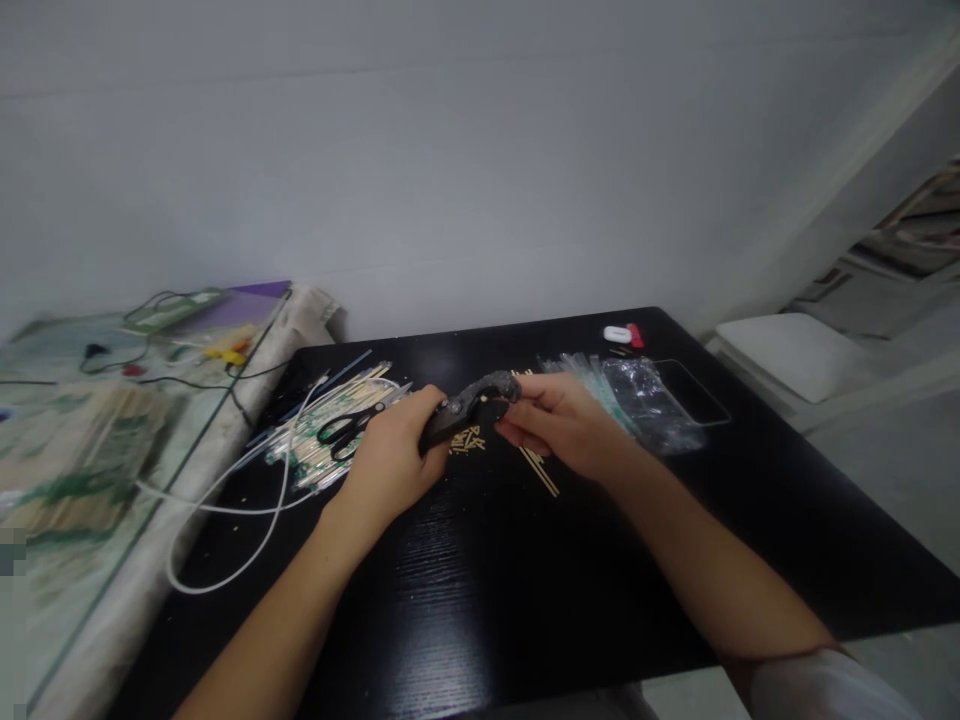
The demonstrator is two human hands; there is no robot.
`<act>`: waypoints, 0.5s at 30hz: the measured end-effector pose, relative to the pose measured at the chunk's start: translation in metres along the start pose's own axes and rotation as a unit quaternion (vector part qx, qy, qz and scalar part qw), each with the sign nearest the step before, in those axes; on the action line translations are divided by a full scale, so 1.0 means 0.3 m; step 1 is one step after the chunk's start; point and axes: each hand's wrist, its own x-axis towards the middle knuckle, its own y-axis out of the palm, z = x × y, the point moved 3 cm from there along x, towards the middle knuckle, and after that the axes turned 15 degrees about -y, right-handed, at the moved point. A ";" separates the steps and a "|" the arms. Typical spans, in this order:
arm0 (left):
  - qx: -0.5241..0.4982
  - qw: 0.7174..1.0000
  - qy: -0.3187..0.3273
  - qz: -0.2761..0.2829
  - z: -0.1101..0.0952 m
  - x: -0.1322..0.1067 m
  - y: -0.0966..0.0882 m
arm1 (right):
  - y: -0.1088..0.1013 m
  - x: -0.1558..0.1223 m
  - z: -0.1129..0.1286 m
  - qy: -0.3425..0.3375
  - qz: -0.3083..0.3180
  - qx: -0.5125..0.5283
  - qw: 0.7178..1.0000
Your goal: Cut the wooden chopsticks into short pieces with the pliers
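My left hand (pixel 397 445) is wrapped round the dark handles of a pair of pruning shears (pixel 469 402), whose curved jaws point right. My right hand (pixel 559 420) is closed in a pinch right at the jaws. A small pale tip shows between the jaws, seemingly the end of a thin wooden stick in my right fingers; the rest of it is hidden. Below the shears lies a small heap of short cut stick pieces (pixel 469 440). Several longer wooden sticks (pixel 541 472) lie on the black table (pixel 450 600) under my right hand.
Black-handled scissors (pixel 341 432) rest on wrapped sticks (pixel 307 455) at the left. A white cable (pixel 225 583) loops over the table's left edge. Clear plastic wrappers (pixel 652 400), a phone-like dark slab (pixel 694 393) and a white case (pixel 617 334) lie right. A glass-topped surface (pixel 67 600) adjoins left.
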 end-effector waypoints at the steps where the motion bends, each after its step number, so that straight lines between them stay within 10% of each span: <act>1: -0.002 1.000 0.006 0.003 -0.001 0.001 -0.002 | 0.000 -0.001 -0.006 0.009 0.007 0.021 1.000; 15: -0.014 0.999 0.007 0.048 0.010 0.008 -0.007 | 0.020 -0.002 -0.041 0.099 0.024 0.224 0.969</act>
